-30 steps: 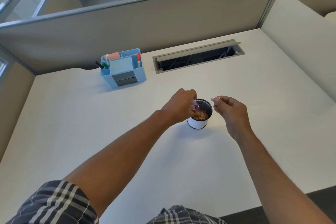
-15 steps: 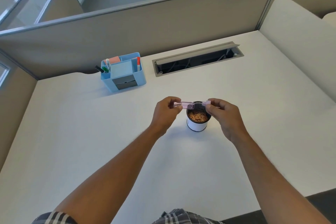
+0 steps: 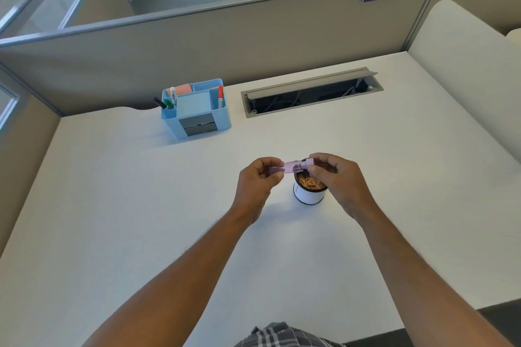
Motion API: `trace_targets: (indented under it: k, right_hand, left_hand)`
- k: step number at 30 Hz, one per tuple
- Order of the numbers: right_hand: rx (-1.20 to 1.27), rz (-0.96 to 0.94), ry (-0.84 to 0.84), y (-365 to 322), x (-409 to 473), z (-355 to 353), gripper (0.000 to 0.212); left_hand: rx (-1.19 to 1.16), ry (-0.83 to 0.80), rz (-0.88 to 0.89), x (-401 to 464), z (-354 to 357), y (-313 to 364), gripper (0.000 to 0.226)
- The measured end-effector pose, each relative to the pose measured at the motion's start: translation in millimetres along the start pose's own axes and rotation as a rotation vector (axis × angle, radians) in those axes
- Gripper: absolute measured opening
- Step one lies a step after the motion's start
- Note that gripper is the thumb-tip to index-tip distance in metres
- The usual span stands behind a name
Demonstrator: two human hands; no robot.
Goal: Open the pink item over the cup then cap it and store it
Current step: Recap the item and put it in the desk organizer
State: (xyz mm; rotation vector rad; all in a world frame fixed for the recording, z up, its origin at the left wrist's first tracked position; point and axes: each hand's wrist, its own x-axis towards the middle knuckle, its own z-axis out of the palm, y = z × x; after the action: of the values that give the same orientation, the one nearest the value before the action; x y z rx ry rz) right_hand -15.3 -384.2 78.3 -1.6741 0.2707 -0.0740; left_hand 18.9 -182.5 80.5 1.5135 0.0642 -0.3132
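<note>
A small translucent pink item lies level between my two hands, just above the far left rim of a white cup. My left hand pinches its left end. My right hand grips the pink cap end on the right, over the cup. The cap sits against the body. The cup stands on the white desk and holds orange-brown shavings; my right hand hides part of its rim.
A light blue desk organiser with markers and sticky notes stands at the back left. A cable slot with a raised grey lid lies at the back right. Partition walls enclose the desk on the far and left sides.
A second ago my hands were apart, the left tipped over the cup and the right holding the cap. They have come together and the pink item now lies level with its cap on.
</note>
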Motion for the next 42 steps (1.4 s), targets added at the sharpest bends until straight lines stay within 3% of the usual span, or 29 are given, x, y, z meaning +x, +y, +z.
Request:
trace_targets:
  k: [10, 29, 42]
  right_hand:
    - [-0.054, -0.012, -0.1, -6, -2, 0, 0.014]
    - [0.037, -0.029, -0.119, -7, -4, 7, 0.014]
    - [0.116, 0.027, -0.082, -11, -5, 16, 0.011]
  left_hand:
    - [0.069, 0.0, 0.045, -5, 3, 1, 0.029]
    - [0.288, 0.056, 0.133, -8, -4, -3, 0.023]
    - [0.224, 0.066, 0.206, -10, -3, -4, 0.028]
